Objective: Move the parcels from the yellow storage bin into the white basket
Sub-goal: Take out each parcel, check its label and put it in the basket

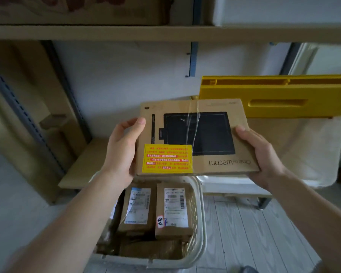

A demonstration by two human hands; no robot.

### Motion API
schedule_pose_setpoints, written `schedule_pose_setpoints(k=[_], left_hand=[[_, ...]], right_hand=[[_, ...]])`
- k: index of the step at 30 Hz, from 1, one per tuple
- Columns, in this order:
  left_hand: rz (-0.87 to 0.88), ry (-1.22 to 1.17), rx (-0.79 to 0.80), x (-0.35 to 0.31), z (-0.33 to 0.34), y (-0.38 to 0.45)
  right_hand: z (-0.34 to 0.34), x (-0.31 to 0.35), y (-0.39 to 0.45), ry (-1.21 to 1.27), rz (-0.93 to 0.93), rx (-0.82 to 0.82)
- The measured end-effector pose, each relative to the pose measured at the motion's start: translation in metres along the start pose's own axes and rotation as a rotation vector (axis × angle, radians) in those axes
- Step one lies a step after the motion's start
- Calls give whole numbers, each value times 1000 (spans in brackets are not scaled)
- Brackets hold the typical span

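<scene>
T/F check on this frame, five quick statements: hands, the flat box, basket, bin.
1. Both hands hold the flat cardboard box. True: the left hand grips its left edge, the right hand its right edge.
2. The box already lies inside the white basket. False: it is held in the air above the basket.
3. The basket holds brown parcels with white labels. True.
4. The yellow sticker sits on the box's far right corner. False: it is at the near left corner.
5. The yellow storage bin stands on the floor beside the basket. False: it sits higher, behind and to the right of the box.
</scene>
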State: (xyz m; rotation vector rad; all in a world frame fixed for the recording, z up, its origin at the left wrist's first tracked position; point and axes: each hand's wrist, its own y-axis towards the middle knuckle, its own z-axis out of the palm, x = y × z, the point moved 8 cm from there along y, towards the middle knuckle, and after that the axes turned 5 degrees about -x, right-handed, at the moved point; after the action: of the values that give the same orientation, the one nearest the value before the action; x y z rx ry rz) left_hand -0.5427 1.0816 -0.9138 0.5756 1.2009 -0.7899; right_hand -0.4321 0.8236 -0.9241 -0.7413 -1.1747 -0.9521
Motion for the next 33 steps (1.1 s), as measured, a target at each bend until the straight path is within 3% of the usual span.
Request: schedule_pose_setpoints(k=[5, 19, 33], left_hand=[[165, 137, -137, -21, -36, 2], [177, 126, -416, -15, -106, 24], [277, 221, -399, -10, -108, 36]], right_hand=[[38, -6, 17, -60, -63, 32], [98, -44, 60, -12, 116, 32], [97, -58, 67, 28, 163, -23]])
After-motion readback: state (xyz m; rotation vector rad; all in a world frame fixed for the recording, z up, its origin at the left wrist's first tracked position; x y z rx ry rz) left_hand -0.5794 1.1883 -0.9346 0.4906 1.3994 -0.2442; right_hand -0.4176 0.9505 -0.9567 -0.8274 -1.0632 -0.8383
